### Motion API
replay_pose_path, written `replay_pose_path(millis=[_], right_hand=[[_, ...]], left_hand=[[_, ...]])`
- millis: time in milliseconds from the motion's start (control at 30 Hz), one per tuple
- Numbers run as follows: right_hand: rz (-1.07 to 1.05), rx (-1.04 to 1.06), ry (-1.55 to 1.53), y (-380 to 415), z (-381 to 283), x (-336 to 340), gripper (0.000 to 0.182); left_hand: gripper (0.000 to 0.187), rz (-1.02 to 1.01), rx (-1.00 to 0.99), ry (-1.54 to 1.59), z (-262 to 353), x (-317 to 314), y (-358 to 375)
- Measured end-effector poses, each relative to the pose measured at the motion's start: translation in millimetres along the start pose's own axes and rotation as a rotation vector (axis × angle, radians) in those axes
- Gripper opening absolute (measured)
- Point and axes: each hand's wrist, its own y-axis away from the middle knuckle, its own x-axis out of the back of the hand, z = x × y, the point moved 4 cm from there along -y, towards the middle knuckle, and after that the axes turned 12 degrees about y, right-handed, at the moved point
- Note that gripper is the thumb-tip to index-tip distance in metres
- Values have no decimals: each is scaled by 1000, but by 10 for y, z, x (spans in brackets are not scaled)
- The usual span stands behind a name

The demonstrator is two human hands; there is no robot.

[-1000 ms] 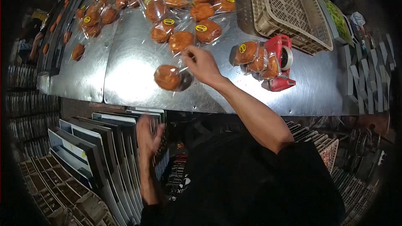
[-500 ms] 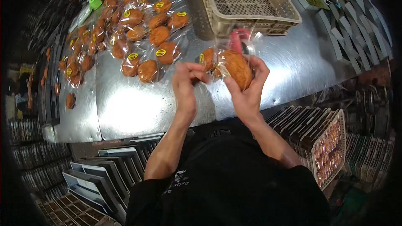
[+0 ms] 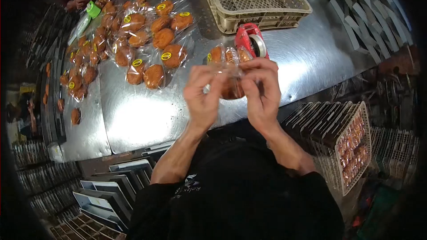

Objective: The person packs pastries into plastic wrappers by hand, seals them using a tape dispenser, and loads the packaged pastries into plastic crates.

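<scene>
Close in front of my body, a round brown bun (image 3: pixel 232 90) in a clear plastic bag hangs between my hands. My left hand (image 3: pixel 202 91) is closed, its fingertips pinching the bag's upper part. From the other side my right hand (image 3: pixel 263 90) pinches the same film, with the thumb bent inward. Fingers partly cover the bag's gathered end. Just beyond the hands lie more bagged buns (image 3: pixel 216 55), one with a yellow label. A red tape dispenser (image 3: pixel 244 39) with a pale roll stands behind my right hand.
Many bagged buns (image 3: pixel 163 38) with yellow labels spread over the left of the metal table (image 3: pixel 142 120). A beige plastic crate (image 3: pixel 267 15) stands at the back. Another person's hand (image 3: pixel 78 3) shows at far left, near a green-capped bottle (image 3: pixel 92 10). Stacked crates (image 3: pixel 353 151) stand lower right.
Both hands have come together on the bag, and the bun now hangs lower between them. The right hand has moved off the bun's side to the film. The tape dispenser is now uncovered.
</scene>
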Motion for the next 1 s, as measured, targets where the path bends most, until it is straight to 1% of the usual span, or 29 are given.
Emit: replay_pose_path(millis=[33, 67, 133, 167, 233, 267, 333, 367, 400, 467, 500, 533, 567, 600, 633, 667, 700, 733, 800, 833, 867, 933, 1000], right_hand=[[55, 27, 1, 6, -86, 48, 11], [143, -39, -73, -2, -204, 96, 11], [135, 123, -155, 69, -343, 164, 12], [121, 126, -160, 84, -399, 167, 12], [93, 174, -97, 109, -540, 146, 11], [-83, 56, 75, 104, -485, 83, 10], [32, -140, -98, 148, -355, -34, 9], [61, -195, -277, 158, -386, -142, 9], [-55, -218, -250, 192, -302, -198, 11], [-136, -509, -688, 278, -172, -348, 11], [-139, -505, -681, 262, -203, -359, 11], [-115, -453, -670, 220, -269, -351, 11], [-92, -399, -660, 179, -329, -345, 11], [-97, -393, -654, 173, -326, -370, 11], [-121, -417, -674, 184, -284, -428, 11], [-148, -445, -698, 204, -240, -494, 11], [-137, -489, -735, 216, -207, -544, 15], [-163, -483, -745, 194, -213, -558, 15], [-275, -587, -758, 164, -260, -609, 19], [-290, -593, -731, 158, -243, -601, 22], [-224, -497, -699, 115, -225, -574, 18], [-187, -437, -736, -7, -171, -535, 16], [-229, -405, -803, -71, -114, -467, 16]], left_hand=[[14, 54, -25, -9, 86, 101, 5], [14, 68, -28, -15, 204, 214, 14], [7, 66, -212, -40, 447, 421, 40], [7, 80, -211, -42, 451, 513, 63], [11, 45, -84, 91, 406, 659, 124], [11, 58, -74, 83, 393, 689, 190], [14, 197, 110, 314, 223, 701, 248], [14, 251, 136, 319, 155, 658, 275], [16, 193, 197, 378, 53, 641, 302], [19, 271, 321, 412, -1, 538, 335], [21, 294, 310, 357, 48, 474, 303], [21, 297, 309, 367, -3, 473, 308], [21, 301, 185, 173, 3, 487, 288], [21, 306, 58, -24, 44, 494, 270], [22, 259, 91, 14, 59, 501, 279], [22, 270, 85, 14, 68, 511, 271], [22, 335, 136, 121, 48, 539, 292], [21, 405, 179, 227, 24, 568, 304], [22, 445, 141, 184, 48, 562, 304], [23, 454, 120, 147, 71, 559, 311], [23, 472, 111, 134, 96, 576, 303], [25, 405, 196, 165, 110, 509, 239], [27, 418, 241, 153, 141, 414, 201]])
